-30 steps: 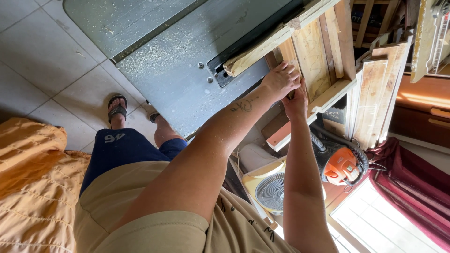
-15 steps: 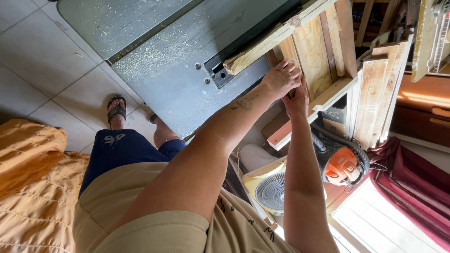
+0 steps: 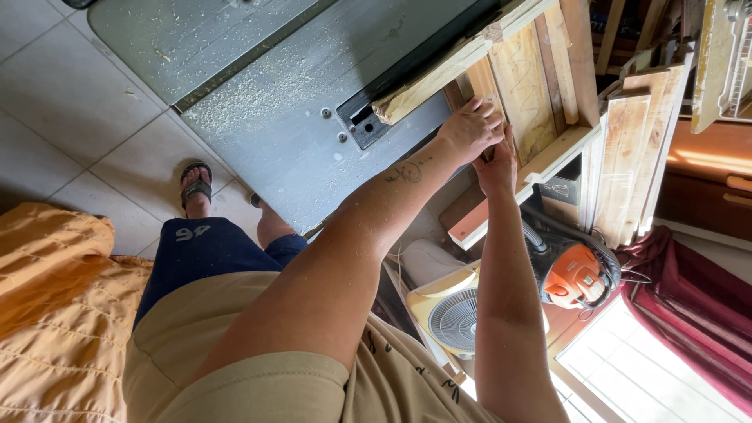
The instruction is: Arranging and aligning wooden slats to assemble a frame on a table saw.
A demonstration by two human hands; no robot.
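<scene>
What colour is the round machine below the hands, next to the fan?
Orange with black trim: the vacuum-like machine, seen clearly in the head view.

Pale tiled floor [image 3: 70,102], maroon curtain [image 3: 689,313], perhaps a sunlit window [image 3: 627,376].

The right hand [image 3: 496,166] sits mostly behind the left hand [image 3: 471,125], so its fingers and whatever they press cannot be made out. Where the left hand's fingertips [image 3: 493,106] meet the wooden frame [image 3: 540,86], the contact is too small to read as a grip or a resting touch. The frame runs off the top edge. The grey bench [image 3: 282,117] is cut off at the top, and its dark slot [image 3: 364,121] disappears under a wooden strip [image 3: 439,74]. The orange vacuum [image 3: 576,274] is partly hidden behind the right forearm. The fan [image 3: 454,317] is half covered by both arms. One sandalled foot [image 3: 196,184] shows; the other is hidden behind the leg.
</scene>
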